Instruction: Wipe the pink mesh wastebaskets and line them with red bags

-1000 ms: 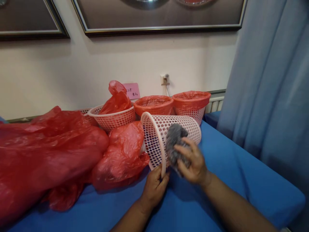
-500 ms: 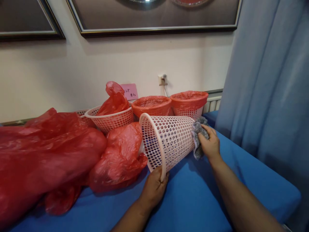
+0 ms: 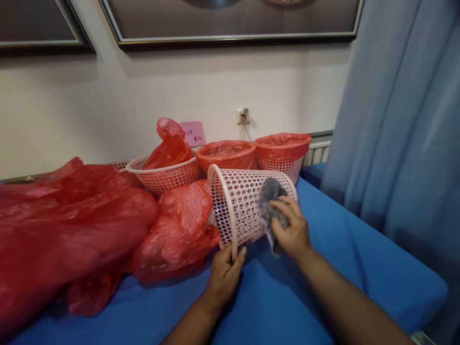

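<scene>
We see a blue surface point(image 3: 366, 258), which carries a heap of red plastic bags point(image 3: 79, 220) at the left; just beside them is a pale perforated basket point(image 3: 246, 191), tipped on its side with the mouth toward the left; if it rests on the surface, we cannot tell; behind it stand two baskets with red liners point(image 3: 280, 167), upright, side by side; our right hand point(image 3: 293, 227) has its fingers closed on a grey cloth point(image 3: 269, 196), which lies against the basket's side; our left hand point(image 3: 223, 274), apart from the right one, is clamped on the basket's lower rim; smallest is a pink card point(image 3: 194, 132), farther back.
</scene>
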Motion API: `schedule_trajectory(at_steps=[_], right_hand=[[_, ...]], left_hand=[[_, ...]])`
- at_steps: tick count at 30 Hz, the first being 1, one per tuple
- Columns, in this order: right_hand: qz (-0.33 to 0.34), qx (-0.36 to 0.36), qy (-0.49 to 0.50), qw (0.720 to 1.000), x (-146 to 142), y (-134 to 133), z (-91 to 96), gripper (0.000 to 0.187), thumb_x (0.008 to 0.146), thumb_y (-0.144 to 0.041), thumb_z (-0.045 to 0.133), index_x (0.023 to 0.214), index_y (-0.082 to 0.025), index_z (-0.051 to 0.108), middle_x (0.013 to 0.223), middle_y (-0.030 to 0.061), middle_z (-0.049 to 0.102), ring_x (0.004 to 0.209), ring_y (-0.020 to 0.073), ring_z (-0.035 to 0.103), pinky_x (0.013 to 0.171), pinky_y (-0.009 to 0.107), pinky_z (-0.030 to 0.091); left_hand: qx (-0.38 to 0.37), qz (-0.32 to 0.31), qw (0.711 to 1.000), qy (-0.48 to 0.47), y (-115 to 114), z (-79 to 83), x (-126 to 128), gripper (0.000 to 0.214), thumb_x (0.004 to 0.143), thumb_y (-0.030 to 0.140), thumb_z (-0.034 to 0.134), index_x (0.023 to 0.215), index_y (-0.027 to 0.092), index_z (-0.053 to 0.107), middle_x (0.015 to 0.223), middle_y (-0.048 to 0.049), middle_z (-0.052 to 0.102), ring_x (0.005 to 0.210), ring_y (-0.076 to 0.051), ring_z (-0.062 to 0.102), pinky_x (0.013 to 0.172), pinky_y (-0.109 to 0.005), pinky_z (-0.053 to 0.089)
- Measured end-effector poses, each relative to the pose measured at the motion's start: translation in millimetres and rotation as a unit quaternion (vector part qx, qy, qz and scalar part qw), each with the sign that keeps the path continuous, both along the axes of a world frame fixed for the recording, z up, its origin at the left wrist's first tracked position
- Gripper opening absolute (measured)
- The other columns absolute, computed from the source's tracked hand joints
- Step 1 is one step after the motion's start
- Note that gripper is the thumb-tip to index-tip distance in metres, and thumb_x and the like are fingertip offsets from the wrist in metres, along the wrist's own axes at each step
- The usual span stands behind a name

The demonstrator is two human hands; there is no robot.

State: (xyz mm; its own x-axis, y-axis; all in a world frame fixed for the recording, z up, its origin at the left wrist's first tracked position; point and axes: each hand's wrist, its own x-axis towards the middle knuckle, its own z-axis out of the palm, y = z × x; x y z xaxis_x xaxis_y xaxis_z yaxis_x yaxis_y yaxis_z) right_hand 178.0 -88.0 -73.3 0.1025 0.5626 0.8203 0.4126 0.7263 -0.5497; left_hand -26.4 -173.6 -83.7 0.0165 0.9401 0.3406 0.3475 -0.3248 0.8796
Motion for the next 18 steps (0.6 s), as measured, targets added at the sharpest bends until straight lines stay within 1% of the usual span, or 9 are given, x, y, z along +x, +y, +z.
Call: schedule_trajectory(at_steps=[2, 4, 5, 7, 10, 12, 14, 16, 18], right_hand=[[-0.066, -0.098, 0.084, 0.989, 17.5, 28.5, -7.4, 0.036, 0.081, -0.027, 0.058, 0.114, -0.020, 0.071, 0.117, 0.0109, 0.066, 0.113, 0.0278, 0.062, 0.105, 0.052, 0.047], [-0.086, -0.179, 0.140, 0.970, 32.0, 47.3, -11.1, 0.039, 0.079, -0.034, 0.060, 0.113, -0.018, 0.071, 0.110, 0.0102, 0.068, 0.105, 0.0280, 0.064, 0.103, 0.054, 0.048], [-0.087, -0.191, 0.150, 0.966, 35.7, 50.7, -11.3, 0.040, 0.079, -0.036, 0.061, 0.114, -0.018, 0.071, 0.109, 0.0101, 0.068, 0.104, 0.0281, 0.064, 0.102, 0.054, 0.048], [-0.077, -0.150, 0.128, 0.977, 33.4, 43.6, -8.2, 0.040, 0.081, -0.034, 0.061, 0.116, -0.019, 0.070, 0.114, 0.0109, 0.066, 0.110, 0.0285, 0.062, 0.104, 0.054, 0.046], [-0.001, 0.001, 0.015, 1.000, 12.2, 6.3, 1.7, 0.040, 0.084, -0.024, 0.059, 0.123, -0.021, 0.066, 0.130, 0.0121, 0.058, 0.125, 0.0278, 0.056, 0.108, 0.049, 0.046], [0.071, 0.080, -0.064, 0.992, -3.3, -22.8, 9.0, 0.046, 0.084, -0.018, 0.059, 0.129, -0.024, 0.062, 0.137, 0.0117, 0.052, 0.127, 0.0271, 0.055, 0.105, 0.046, 0.049], [0.121, 0.128, -0.106, 0.979, -13.8, -44.6, 14.7, 0.048, 0.083, -0.017, 0.059, 0.131, -0.025, 0.060, 0.138, 0.0118, 0.050, 0.123, 0.0269, 0.057, 0.100, 0.045, 0.053], [0.153, 0.149, -0.122, 0.969, -19.0, -55.2, 17.6, 0.046, 0.083, -0.017, 0.059, 0.128, -0.024, 0.061, 0.135, 0.0123, 0.051, 0.117, 0.0260, 0.060, 0.094, 0.042, 0.056], [0.175, 0.154, -0.133, 0.963, -20.4, -55.2, 17.2, 0.043, 0.082, -0.017, 0.059, 0.125, -0.023, 0.062, 0.133, 0.0124, 0.052, 0.111, 0.0246, 0.062, 0.088, 0.040, 0.058]], left_hand=[[-0.005, -0.014, 1.000, 0.012, 0.5, -3.3, -0.3, 0.040, 0.094, 0.041, 0.058, 0.123, 0.017, 0.070, 0.116, -0.0084, 0.074, 0.113, -0.027, 0.067, 0.105, -0.042, 0.049], [0.001, -0.024, 0.999, 0.031, 1.2, -7.7, -0.6, 0.037, 0.094, 0.038, 0.057, 0.122, 0.017, 0.071, 0.119, -0.0087, 0.073, 0.113, -0.027, 0.066, 0.106, -0.042, 0.048], [0.004, -0.027, 0.999, 0.044, 1.6, -10.0, -0.8, 0.035, 0.095, 0.036, 0.057, 0.121, 0.017, 0.071, 0.118, -0.0089, 0.073, 0.111, -0.026, 0.067, 0.105, -0.041, 0.049], [0.010, -0.035, 0.997, 0.072, 2.4, -14.2, -1.1, 0.032, 0.095, 0.031, 0.056, 0.119, 0.017, 0.072, 0.113, -0.0090, 0.075, 0.104, -0.026, 0.069, 0.100, -0.040, 0.052], [0.017, -0.046, 0.994, 0.097, 3.3, -18.4, -1.7, 0.030, 0.093, 0.023, 0.055, 0.117, 0.017, 0.072, 0.108, -0.0085, 0.075, 0.100, -0.025, 0.068, 0.096, -0.039, 0.053], [0.008, -0.057, 0.993, 0.099, 3.1, -18.4, -1.9, 0.028, 0.091, 0.019, 0.055, 0.114, 0.017, 0.072, 0.105, -0.0079, 0.075, 0.096, -0.024, 0.068, 0.093, -0.037, 0.054], [-0.012, -0.069, 0.994, 0.088, 2.2, -15.3, -1.6, 0.025, 0.089, 0.019, 0.058, 0.109, 0.016, 0.072, 0.099, -0.0069, 0.075, 0.088, -0.022, 0.068, 0.087, -0.035, 0.055], [-0.012, -0.065, 0.996, 0.059, 1.0, -9.8, -0.5, 0.022, 0.089, 0.025, 0.062, 0.105, 0.015, 0.072, 0.092, -0.0060, 0.075, 0.082, -0.021, 0.067, 0.082, -0.033, 0.056], [0.009, -0.046, 0.999, 0.022, 0.1, -4.4, 1.0, 0.026, 0.089, 0.035, 0.065, 0.102, 0.015, 0.072, 0.089, -0.0060, 0.075, 0.082, -0.021, 0.066, 0.083, -0.034, 0.056]])
